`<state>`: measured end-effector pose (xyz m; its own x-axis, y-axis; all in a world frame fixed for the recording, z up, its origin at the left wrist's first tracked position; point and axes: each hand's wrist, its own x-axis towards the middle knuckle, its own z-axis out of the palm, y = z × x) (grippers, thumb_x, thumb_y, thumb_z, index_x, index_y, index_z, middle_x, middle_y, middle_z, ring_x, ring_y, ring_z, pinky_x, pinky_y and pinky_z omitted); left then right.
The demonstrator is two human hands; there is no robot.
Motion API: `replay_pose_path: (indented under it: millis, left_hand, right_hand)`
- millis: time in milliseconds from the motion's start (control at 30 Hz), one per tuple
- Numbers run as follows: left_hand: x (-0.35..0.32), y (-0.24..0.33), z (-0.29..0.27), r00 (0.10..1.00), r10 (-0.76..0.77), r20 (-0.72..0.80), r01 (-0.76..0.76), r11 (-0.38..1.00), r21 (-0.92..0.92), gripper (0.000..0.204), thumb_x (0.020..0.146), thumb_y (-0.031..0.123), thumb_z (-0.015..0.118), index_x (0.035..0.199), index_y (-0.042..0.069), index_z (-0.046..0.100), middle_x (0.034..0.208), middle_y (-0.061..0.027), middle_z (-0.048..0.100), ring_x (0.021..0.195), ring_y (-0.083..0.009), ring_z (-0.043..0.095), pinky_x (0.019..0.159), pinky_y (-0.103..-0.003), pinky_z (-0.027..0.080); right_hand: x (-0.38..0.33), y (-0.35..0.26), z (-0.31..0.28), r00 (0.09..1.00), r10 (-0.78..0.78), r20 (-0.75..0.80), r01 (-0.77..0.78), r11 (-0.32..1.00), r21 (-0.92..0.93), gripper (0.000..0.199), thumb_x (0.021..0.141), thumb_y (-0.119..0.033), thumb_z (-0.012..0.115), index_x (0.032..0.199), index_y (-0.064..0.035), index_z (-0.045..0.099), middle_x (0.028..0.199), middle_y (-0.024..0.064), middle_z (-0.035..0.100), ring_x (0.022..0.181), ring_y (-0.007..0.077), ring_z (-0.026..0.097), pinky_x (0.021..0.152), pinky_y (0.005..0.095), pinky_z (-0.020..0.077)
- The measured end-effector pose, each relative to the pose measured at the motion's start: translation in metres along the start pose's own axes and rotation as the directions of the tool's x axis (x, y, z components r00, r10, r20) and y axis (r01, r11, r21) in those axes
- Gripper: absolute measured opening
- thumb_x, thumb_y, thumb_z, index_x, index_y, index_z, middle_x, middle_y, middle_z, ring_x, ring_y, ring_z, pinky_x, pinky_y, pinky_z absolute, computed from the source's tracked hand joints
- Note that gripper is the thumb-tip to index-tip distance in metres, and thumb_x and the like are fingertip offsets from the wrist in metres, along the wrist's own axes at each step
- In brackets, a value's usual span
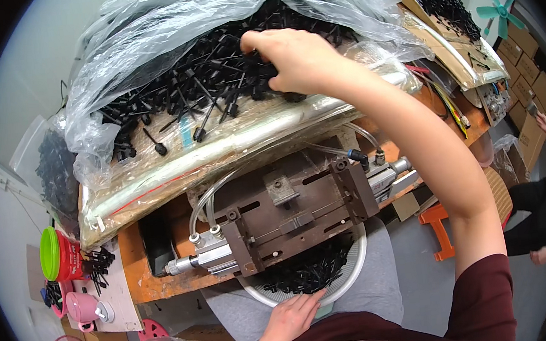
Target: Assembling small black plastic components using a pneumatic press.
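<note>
My right hand (299, 61) reaches over a heap of black plastic parts with thin stems and knobbed ends (197, 80). Its thumb and forefinger are apart, with black parts just under and between them; the other fingertips are partly hidden. My left hand (292, 319) lies with fingers stretched out at the near rim of a white basket (362, 260). Inside that basket are many short black pieces (308, 271). Above it, a brown metal fixture (296, 211) with a silver air cylinder (212, 257) at its left end has nothing visibly held by my hands.
Clear plastic sheeting (143, 26) drapes over the heap. Air hoses (207, 202) loop by the fixture. At left stand a red bucket (69, 253) and a pink jug (82, 307). Another person's hand (543, 255), an orange stool (439, 234) and cartons (527, 70) are at right.
</note>
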<state>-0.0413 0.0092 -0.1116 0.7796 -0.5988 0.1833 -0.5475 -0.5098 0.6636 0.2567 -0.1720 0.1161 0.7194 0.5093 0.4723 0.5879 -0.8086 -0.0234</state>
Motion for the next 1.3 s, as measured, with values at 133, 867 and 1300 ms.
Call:
replay_pose_path:
  millis: [133,867,1300]
  left_hand:
    - [-0.001,-0.002,0.002,0.999,0.023,-0.023,-0.023,1.000,0.014,0.030,0.082,0.009,0.065,0.112,0.007,0.064,0.075,-0.0054,0.058,0.068,-0.0211,0.060,0.060,-0.033,0.050]
    - [0.013,0.022,-0.003,0.999,0.024,-0.025,-0.022,0.998,0.051,0.022,0.078,0.004,0.068,0.100,0.007,0.069,0.072,-0.0081,0.062,0.063,-0.0247,0.060,0.057,-0.034,0.048]
    - [0.000,0.004,-0.006,1.000,0.015,-0.006,-0.015,0.999,0.034,0.024,0.079,0.006,0.067,0.103,0.008,0.068,0.077,-0.0057,0.062,0.069,-0.0224,0.062,0.060,-0.032,0.051]
  right_hand:
    - [0.002,-0.005,0.005,0.993,-0.111,-0.045,0.107,0.992,-0.072,0.028,0.073,-0.004,0.064,0.100,-0.0087,0.059,0.099,0.0098,0.063,0.093,0.0312,0.065,0.074,0.0422,0.0539]
    - [0.001,-0.011,0.002,0.947,-0.315,-0.055,0.307,0.943,-0.128,0.010,0.075,-0.009,0.061,0.084,-0.0076,0.065,0.086,0.0105,0.062,0.077,0.0312,0.067,0.062,0.0413,0.0542]
    - [0.000,-0.003,-0.007,0.979,-0.173,-0.110,0.173,0.985,-0.014,0.017,0.076,-0.008,0.062,0.093,-0.0068,0.067,0.095,0.0117,0.064,0.089,0.0315,0.065,0.075,0.0419,0.0544]
